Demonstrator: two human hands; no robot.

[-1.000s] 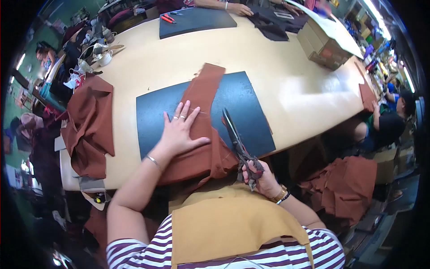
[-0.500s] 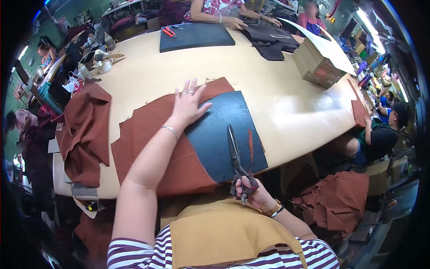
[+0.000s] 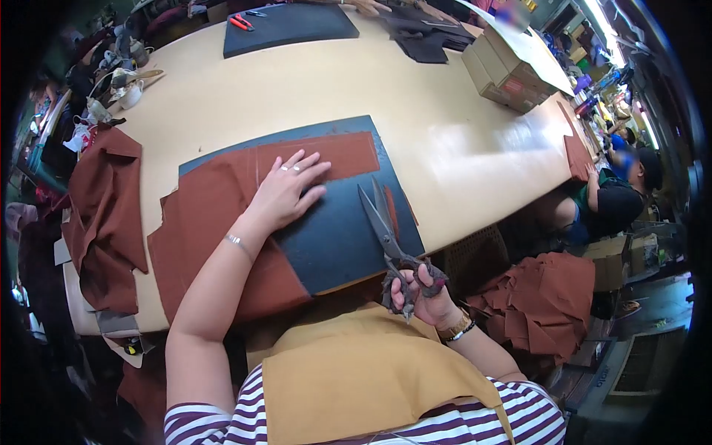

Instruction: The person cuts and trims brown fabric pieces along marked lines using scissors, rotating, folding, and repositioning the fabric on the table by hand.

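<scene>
My left hand [image 3: 288, 189] lies flat with fingers spread on a reddish-brown piece of cloth [image 3: 211, 196]. Its fingertips reach past the cloth's inner edge over a dark board [image 3: 337, 237]. The cloth covers the board's left and far parts and hangs toward the table's near edge. In my right hand [image 3: 429, 298] are large scissors [image 3: 380, 221], their handles wrapped in dark rag. The blades are parted and point away from me above the board's right side. A narrow brown cloth strip [image 3: 391, 210] lies beside them.
More brown cloth [image 3: 111, 215] is heaped on the table's left end, and a pile [image 3: 538, 304] sits low at the right. A cardboard box [image 3: 512, 74], a second dark board [image 3: 297, 31] with red-handled cutters [image 3: 241, 23] and dark garments [image 3: 426, 37] lie farther back. A person [image 3: 615, 196] sits at the right.
The cloth under my left hand has shifted toward me on the board, baring the board's far edge. The scissor blades have opened. The whole view has tilted downward and turned slightly right.
</scene>
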